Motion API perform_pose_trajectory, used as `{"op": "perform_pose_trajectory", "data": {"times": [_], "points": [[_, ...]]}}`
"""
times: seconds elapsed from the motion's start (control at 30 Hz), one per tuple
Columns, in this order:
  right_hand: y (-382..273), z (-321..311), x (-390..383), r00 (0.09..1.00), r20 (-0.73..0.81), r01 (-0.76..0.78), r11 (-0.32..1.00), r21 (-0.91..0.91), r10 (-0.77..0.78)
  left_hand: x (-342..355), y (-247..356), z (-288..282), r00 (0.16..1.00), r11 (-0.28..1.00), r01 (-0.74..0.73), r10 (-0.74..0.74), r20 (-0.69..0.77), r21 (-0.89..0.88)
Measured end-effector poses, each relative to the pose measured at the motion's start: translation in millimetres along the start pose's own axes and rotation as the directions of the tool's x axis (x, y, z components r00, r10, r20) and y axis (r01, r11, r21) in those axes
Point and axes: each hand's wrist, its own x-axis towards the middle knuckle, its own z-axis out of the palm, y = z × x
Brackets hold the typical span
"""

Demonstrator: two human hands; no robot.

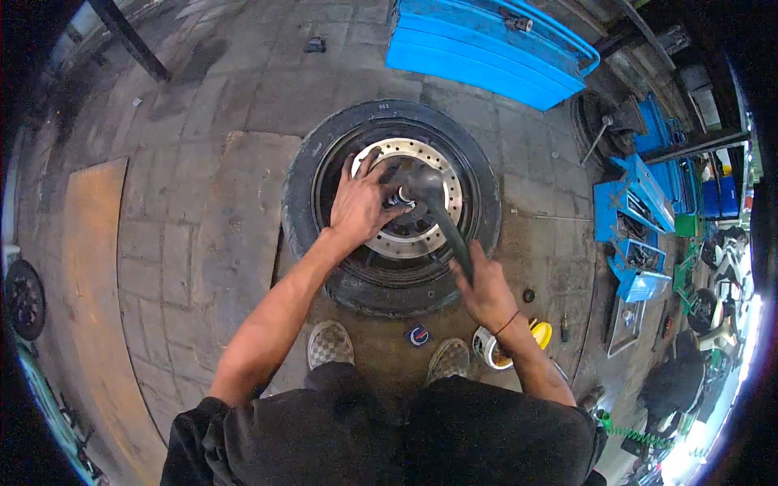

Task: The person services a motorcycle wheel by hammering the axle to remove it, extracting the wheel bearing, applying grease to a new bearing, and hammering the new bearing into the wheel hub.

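Observation:
A motorcycle wheel lies flat on the floor before me, with a black tyre (389,298) and a drilled silver brake disc (450,182). My left hand (361,202) rests over the disc with its fingers fanned. Its thumb and a finger pinch a short silver metal cylinder (399,197) at the hub. In my right hand (490,296) is the dark handle of a hammer (450,231). The hammer's head is smeared by motion above the hub, just beside the cylinder; whether they touch I cannot tell.
A blue metal box (486,53) stands beyond the wheel; an opened blue toolbox (636,215) is at the right. By my right foot are a white tub (492,350) with a yellow lid (541,333) and a small blue box (417,334). A brown board (97,267) lies left.

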Motion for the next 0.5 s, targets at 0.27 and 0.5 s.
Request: {"op": "perform_pose_trajectory", "data": {"times": [0.27,0.5], "points": [[-53.2,-78.5,4.1,0.913,-0.399,0.192,0.772,0.606,0.087,-8.5,-7.4,-3.3,1.000,1.000,0.015,-0.015,-0.008,0.003],[-8.7,-13.2,7.1,0.949,0.278,-0.121,0.986,-0.117,0.150,-4.6,2.2,1.8,1.000,1.000,0.005,-0.006,0.030,0.028]]}}
